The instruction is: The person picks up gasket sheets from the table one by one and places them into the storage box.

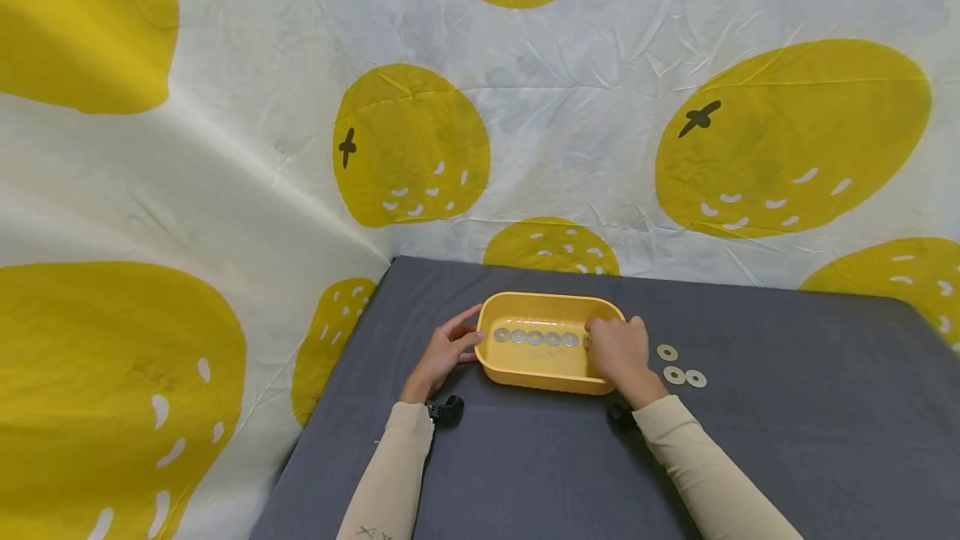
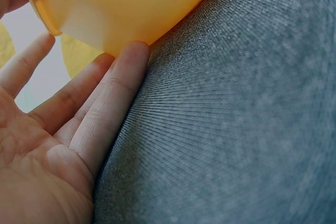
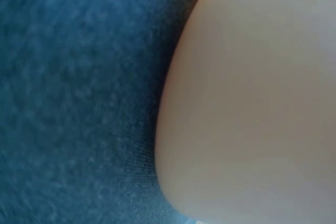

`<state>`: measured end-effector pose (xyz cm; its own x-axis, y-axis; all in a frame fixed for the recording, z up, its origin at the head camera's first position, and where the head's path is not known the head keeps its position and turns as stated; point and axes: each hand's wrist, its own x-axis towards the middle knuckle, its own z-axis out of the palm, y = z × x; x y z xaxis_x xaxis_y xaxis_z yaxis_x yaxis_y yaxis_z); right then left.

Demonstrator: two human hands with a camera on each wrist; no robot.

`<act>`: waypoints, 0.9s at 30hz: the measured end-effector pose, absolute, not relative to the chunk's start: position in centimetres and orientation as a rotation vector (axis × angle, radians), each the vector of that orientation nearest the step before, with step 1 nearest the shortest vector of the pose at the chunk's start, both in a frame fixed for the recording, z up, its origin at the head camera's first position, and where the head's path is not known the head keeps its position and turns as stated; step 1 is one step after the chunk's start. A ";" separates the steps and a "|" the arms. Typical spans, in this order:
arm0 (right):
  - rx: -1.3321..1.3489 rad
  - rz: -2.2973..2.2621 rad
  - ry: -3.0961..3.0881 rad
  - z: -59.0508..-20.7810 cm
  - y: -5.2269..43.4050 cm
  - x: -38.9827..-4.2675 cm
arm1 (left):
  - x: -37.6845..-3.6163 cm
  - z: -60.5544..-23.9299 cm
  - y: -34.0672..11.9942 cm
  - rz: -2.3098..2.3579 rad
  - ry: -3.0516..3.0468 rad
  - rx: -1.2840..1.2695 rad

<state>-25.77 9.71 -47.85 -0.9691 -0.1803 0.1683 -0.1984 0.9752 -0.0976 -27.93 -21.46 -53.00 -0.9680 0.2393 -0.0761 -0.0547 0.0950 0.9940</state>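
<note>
A yellow oblong tray (image 1: 534, 379) lies on the dark table. On its floor several flat metal washers (image 1: 536, 338) form a row from left to right. My left hand (image 1: 442, 357) is at the tray's left end, thumb at the rim; in the left wrist view its straight fingers (image 2: 113, 100) touch the outer wall. My right hand (image 1: 621, 352) reaches over the right rim into the tray. Its curled fingers pinch a washer (image 1: 587, 341) at the row's right end, mostly hidden by the hand. The right wrist view shows only blurred skin beside the cloth.
To the right of the tray lie three loose washers (image 1: 674, 375) on the dark cloth-covered table (image 1: 525, 465). A white curtain (image 1: 570, 148) with large yellow fruit prints stands behind the table and along its left side. Dark wrist straps are on both arms.
</note>
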 end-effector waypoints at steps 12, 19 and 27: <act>0.302 0.283 -2.927 -48.3 10.5 -25.5 | -27.8 -53.0 -21.2 1.959 2.145 0.181; 0.305 0.567 -2.811 -48.3 11.3 -25.2 | -27.7 -53.0 -21.3 1.955 2.155 0.189; 0.226 1.182 -2.604 -47.1 15.5 -24.4 | -27.8 -52.8 -21.4 1.967 2.158 0.182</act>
<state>-24.36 15.52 -47.08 -0.9508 -0.0291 0.3085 -0.2514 0.6545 -0.7131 -27.79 -21.39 -52.81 -0.9691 0.2349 -0.0757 -0.0536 0.0991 0.9936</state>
